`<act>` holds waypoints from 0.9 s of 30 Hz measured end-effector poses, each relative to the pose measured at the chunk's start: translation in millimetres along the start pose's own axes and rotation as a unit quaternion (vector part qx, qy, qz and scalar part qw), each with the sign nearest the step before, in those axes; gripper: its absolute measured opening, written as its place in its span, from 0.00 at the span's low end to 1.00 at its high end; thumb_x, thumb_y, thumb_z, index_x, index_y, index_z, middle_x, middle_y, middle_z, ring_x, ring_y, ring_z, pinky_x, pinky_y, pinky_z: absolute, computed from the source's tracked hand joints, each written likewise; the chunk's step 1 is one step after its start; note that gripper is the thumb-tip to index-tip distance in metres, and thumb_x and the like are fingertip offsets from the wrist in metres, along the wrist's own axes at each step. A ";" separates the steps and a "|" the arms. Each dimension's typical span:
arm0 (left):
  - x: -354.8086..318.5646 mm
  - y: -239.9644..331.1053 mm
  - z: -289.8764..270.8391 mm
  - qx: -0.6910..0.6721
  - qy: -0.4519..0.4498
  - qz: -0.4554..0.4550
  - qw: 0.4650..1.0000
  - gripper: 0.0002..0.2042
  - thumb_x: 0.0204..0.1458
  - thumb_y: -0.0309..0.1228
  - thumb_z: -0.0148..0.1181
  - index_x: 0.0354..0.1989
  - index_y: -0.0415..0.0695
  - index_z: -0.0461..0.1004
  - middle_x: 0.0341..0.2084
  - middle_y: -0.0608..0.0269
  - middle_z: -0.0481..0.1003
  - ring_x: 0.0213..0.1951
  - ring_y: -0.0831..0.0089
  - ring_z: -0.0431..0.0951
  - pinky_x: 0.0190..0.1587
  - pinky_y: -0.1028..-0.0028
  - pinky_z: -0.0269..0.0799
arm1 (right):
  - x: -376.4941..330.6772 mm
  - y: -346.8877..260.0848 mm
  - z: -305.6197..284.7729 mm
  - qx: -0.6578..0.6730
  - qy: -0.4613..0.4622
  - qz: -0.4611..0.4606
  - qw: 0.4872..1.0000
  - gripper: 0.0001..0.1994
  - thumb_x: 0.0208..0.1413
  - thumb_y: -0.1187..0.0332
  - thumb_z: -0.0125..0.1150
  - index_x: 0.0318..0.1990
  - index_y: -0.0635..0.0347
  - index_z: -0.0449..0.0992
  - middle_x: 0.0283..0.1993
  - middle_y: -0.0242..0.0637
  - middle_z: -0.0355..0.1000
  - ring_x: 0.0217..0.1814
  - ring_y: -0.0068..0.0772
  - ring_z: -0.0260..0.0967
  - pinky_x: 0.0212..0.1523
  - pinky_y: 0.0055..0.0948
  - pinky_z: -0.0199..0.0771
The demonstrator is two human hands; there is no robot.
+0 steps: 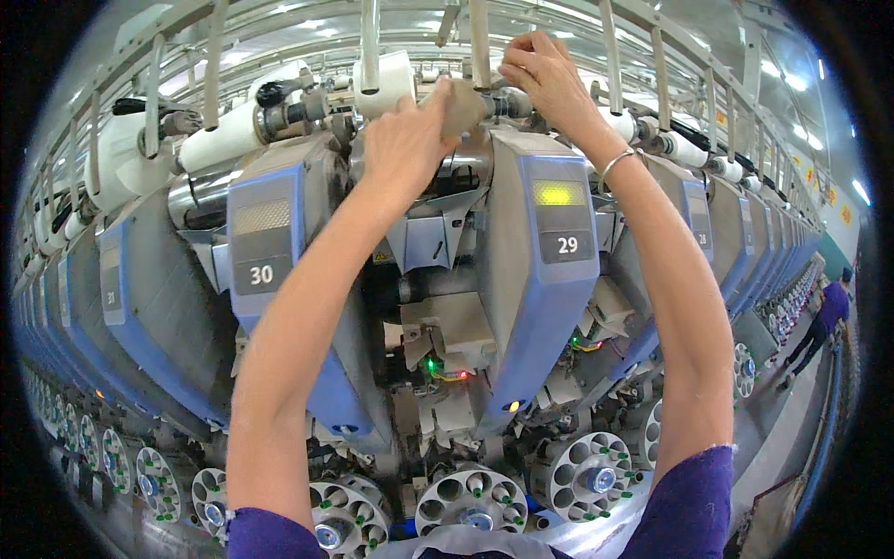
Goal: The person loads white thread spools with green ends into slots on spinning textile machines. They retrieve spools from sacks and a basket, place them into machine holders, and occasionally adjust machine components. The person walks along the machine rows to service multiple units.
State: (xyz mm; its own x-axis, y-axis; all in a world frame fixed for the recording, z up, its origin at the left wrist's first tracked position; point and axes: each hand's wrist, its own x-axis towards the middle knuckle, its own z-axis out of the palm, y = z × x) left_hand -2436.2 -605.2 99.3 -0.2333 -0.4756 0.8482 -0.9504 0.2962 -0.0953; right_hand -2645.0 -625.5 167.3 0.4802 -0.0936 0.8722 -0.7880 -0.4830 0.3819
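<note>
Head view: long factory row of blue-grey winding machines (540,279), grey floor (792,419).

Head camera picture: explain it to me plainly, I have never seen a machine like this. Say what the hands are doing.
The picture comes from a camera on the person's head, looking at their own raised arms. Before them runs a long row of blue and grey machine units, each with a small panel; the right one shows a lit yellow panel. White yarn packages sit along the top, and round holed wheels line the bottom. The left hand grips a tan cone-shaped tube. The right hand, with a bangle at the wrist, pinches something at the top bar, too small to tell. Another person stands far right.
</note>
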 end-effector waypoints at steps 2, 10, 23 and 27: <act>-29.4 3.3 -24.6 -0.136 0.021 -0.057 0.989 0.39 0.46 0.37 0.66 0.67 0.57 0.50 0.48 0.45 0.70 0.41 0.50 0.77 0.42 0.58 0.74 | 16.1 -15.3 -19.2 0.105 0.034 0.011 0.994 0.11 0.57 0.60 0.55 0.33 0.56 0.78 0.45 0.41 0.69 0.53 0.45 0.64 0.54 0.40 0.65; -104.3 21.5 -40.7 -0.510 0.139 -0.094 0.844 0.43 0.47 0.38 0.65 0.69 0.51 0.44 0.55 0.46 0.65 0.52 0.56 0.71 0.55 0.64 0.65 | 56.2 -75.3 -115.9 0.348 -0.096 0.040 0.932 0.14 0.61 0.57 0.53 0.32 0.60 0.74 0.54 0.32 0.64 0.51 0.23 0.64 0.56 0.25 0.62; -122.6 50.3 -43.5 -0.484 0.122 -0.061 0.864 0.37 0.48 0.38 0.65 0.66 0.46 0.53 0.52 0.48 0.69 0.50 0.55 0.74 0.51 0.63 0.71 | 36.8 -97.6 -113.6 0.484 -0.058 0.129 0.864 0.15 0.60 0.53 0.55 0.36 0.57 0.76 0.34 0.28 0.69 0.43 0.22 0.62 0.49 0.26 0.59; -128.4 58.5 -42.9 -0.538 0.107 -0.050 0.834 0.37 0.48 0.33 0.65 0.66 0.46 0.53 0.55 0.49 0.67 0.53 0.56 0.72 0.54 0.64 0.68 | 26.9 -107.8 -100.1 0.504 -0.052 0.154 0.848 0.16 0.58 0.53 0.57 0.29 0.57 0.78 0.31 0.28 0.69 0.38 0.22 0.61 0.43 0.25 0.59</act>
State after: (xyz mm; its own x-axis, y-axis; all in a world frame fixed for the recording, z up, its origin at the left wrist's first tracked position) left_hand -2453.0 -491.3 7.2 -0.0126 -0.4182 0.9083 -0.1999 0.8910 0.4075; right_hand -2585.7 -488.9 180.2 0.3842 -0.4012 0.8315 -0.1774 -0.9160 -0.3599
